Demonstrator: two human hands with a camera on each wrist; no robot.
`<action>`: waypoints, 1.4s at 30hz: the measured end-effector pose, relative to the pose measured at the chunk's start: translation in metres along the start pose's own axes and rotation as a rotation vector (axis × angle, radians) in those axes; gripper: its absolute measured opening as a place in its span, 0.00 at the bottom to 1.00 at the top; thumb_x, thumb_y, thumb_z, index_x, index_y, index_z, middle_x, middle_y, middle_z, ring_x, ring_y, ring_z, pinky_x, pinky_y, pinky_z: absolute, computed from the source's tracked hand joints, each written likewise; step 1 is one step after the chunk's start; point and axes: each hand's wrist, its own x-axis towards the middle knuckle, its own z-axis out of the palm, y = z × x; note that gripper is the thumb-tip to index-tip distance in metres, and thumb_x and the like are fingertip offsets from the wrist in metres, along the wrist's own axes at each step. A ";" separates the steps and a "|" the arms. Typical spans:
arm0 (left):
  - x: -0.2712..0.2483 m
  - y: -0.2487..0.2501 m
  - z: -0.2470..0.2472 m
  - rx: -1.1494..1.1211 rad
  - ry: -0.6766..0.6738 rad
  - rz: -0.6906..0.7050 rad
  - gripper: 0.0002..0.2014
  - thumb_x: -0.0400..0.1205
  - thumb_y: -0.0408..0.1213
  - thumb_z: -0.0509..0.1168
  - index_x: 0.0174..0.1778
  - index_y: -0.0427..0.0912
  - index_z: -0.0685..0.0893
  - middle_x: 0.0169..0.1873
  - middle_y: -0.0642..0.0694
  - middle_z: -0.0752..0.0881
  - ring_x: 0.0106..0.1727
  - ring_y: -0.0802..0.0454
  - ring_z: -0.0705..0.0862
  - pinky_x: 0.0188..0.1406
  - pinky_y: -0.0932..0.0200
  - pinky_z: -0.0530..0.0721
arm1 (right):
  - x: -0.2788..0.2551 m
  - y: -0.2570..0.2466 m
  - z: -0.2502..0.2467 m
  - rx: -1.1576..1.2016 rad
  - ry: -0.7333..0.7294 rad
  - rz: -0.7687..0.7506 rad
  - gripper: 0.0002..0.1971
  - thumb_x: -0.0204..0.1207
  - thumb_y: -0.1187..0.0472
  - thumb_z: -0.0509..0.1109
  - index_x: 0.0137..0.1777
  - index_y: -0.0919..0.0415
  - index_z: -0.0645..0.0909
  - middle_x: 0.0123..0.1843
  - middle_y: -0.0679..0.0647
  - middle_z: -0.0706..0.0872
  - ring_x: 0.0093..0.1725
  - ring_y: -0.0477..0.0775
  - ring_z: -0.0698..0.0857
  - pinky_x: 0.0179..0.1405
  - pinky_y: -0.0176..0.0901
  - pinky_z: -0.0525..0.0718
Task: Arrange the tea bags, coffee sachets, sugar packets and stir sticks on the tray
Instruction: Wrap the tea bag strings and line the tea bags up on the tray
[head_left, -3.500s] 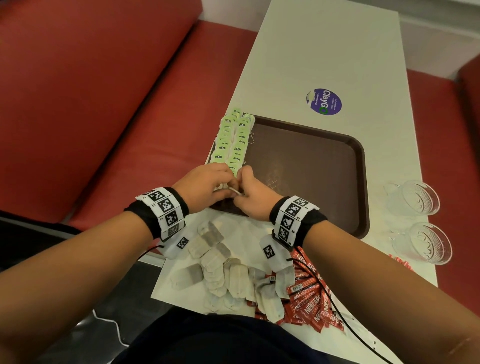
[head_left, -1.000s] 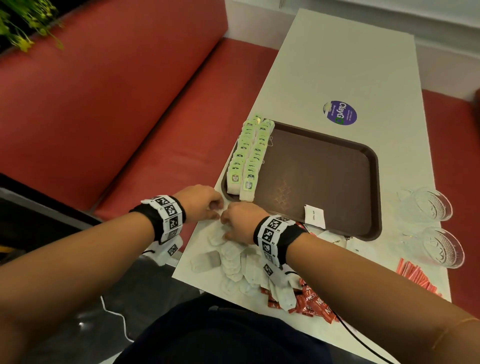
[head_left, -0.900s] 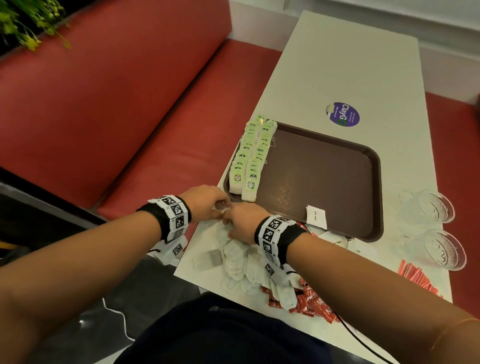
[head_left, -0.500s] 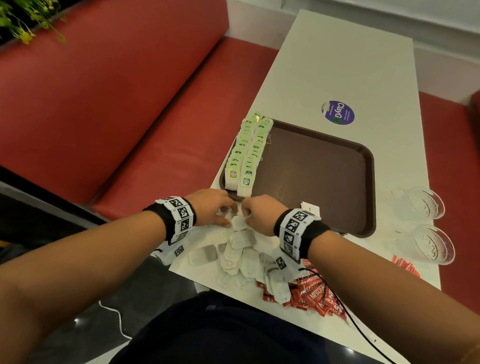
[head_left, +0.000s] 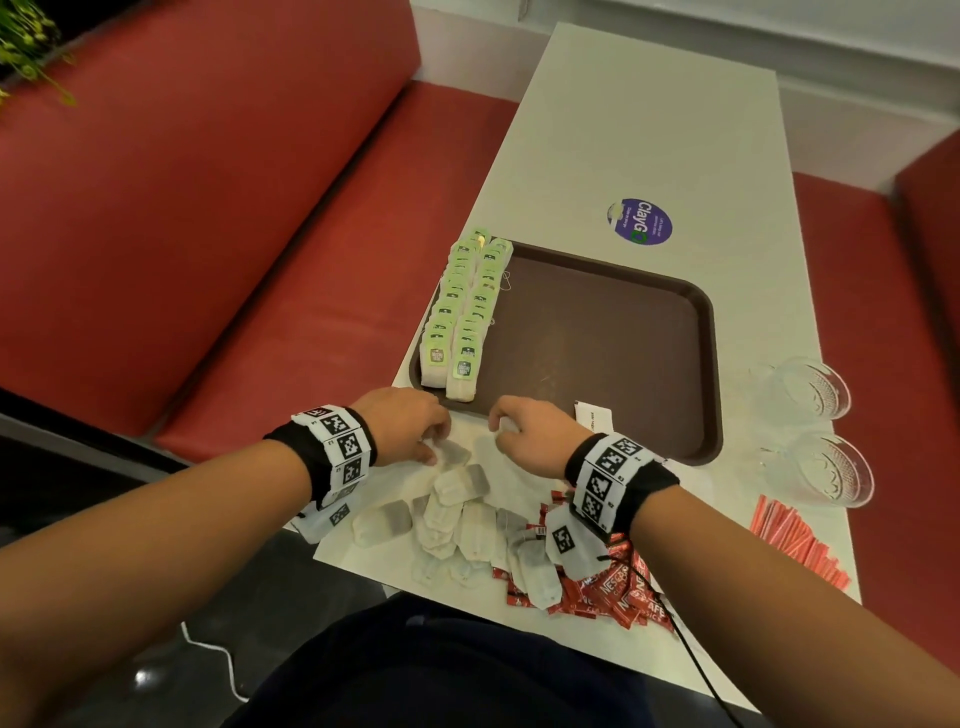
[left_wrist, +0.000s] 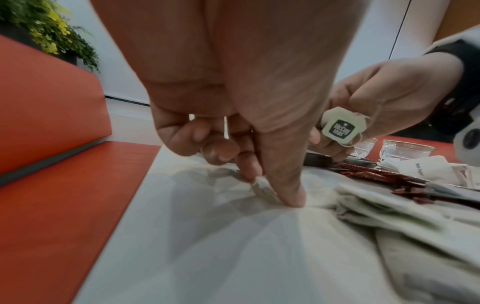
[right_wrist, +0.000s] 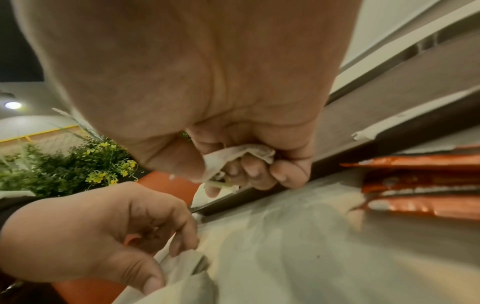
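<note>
At the table's (head_left: 649, 130) near edge lie loose tea bags (head_left: 457, 514), too overlapped to count, and red coffee sachets (head_left: 618, 592). Just beyond, both hands hang palm-down. The left hand (head_left: 402, 428) pinches the top of one bag (left_wrist: 262, 188) lying on the table, thumb and forefinger together. The right hand (head_left: 530, 431) curls round another bag (right_wrist: 233, 159), its tag (left_wrist: 340, 128) dangling. Orange stir sticks (head_left: 795, 540) lie at the right edge beside two glass cups (head_left: 815, 431). On the tray (head_left: 597, 332), two rows of green-tagged tea bags (head_left: 462, 317) line the left rim.
</note>
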 end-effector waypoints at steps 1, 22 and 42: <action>0.002 0.001 -0.001 0.020 -0.018 -0.008 0.15 0.78 0.52 0.73 0.58 0.53 0.83 0.51 0.55 0.83 0.53 0.51 0.83 0.48 0.54 0.82 | -0.001 0.001 0.001 0.003 0.002 -0.008 0.12 0.78 0.59 0.68 0.61 0.55 0.77 0.59 0.55 0.79 0.53 0.56 0.79 0.48 0.42 0.73; 0.008 0.027 -0.036 -0.077 0.113 0.092 0.06 0.82 0.50 0.67 0.52 0.54 0.82 0.45 0.53 0.87 0.47 0.51 0.84 0.44 0.55 0.79 | 0.008 0.015 0.006 0.006 0.153 -0.101 0.12 0.80 0.47 0.70 0.57 0.52 0.83 0.53 0.53 0.78 0.53 0.54 0.80 0.55 0.48 0.79; 0.030 0.042 -0.089 -0.163 0.441 0.181 0.09 0.84 0.46 0.68 0.52 0.49 0.91 0.45 0.52 0.81 0.46 0.50 0.82 0.43 0.52 0.79 | 0.009 0.023 -0.028 0.268 0.365 -0.151 0.07 0.78 0.59 0.72 0.51 0.62 0.81 0.50 0.57 0.80 0.46 0.54 0.80 0.43 0.42 0.73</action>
